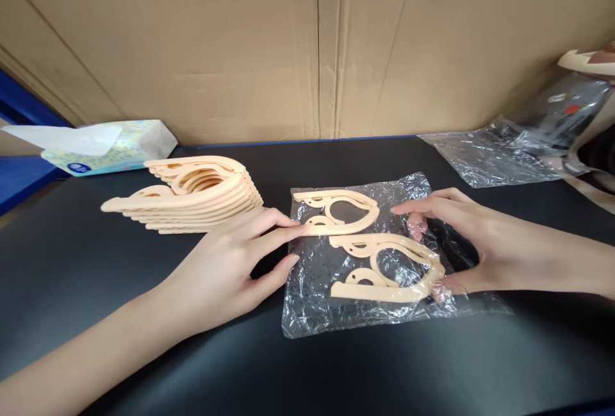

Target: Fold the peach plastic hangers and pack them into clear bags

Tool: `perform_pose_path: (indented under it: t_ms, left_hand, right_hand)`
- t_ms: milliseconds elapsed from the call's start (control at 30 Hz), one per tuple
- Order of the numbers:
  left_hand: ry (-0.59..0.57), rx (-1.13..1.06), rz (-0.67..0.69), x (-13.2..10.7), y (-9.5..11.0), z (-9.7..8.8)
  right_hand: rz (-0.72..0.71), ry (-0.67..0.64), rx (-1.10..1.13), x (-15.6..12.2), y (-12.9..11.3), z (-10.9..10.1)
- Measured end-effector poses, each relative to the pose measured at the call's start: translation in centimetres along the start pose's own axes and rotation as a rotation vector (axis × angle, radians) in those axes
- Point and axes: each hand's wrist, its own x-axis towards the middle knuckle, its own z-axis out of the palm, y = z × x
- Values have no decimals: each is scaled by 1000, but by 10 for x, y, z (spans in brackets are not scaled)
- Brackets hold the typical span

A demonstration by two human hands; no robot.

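Two peach plastic folding hangers lie on a clear plastic bag [317,307] on the black table. My left hand [230,262] has its fingers stretched out, the fingertips touching the left end of the far hanger [336,211]. My right hand [461,236] is spread wide at the bag's right side, fingers by the far hanger and thumb near the right end of the near hanger [389,268], partly under the plastic film. A stack of several matching hangers [192,195] sits to the left of my left hand.
A tissue pack [106,147] lies at the back left. More clear bags [500,153] and another hanger [586,60] are at the back right. A cardboard wall [307,44] closes off the rear of the black table [96,262].
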Motion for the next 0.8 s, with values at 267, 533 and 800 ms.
perform_pose_path:
  t_ms: [267, 533, 800]
  left_hand:
    - [-22, 16, 35, 0, -4, 0]
    - [-24, 34, 44, 0, -3, -2]
    - [2, 183, 52, -8, 6, 2]
  right_hand:
    - [-127, 22, 144, 2, 15, -3]
    - [-144, -10, 231, 9, 11, 0]
    - [-148, 35, 233, 10, 4, 7]
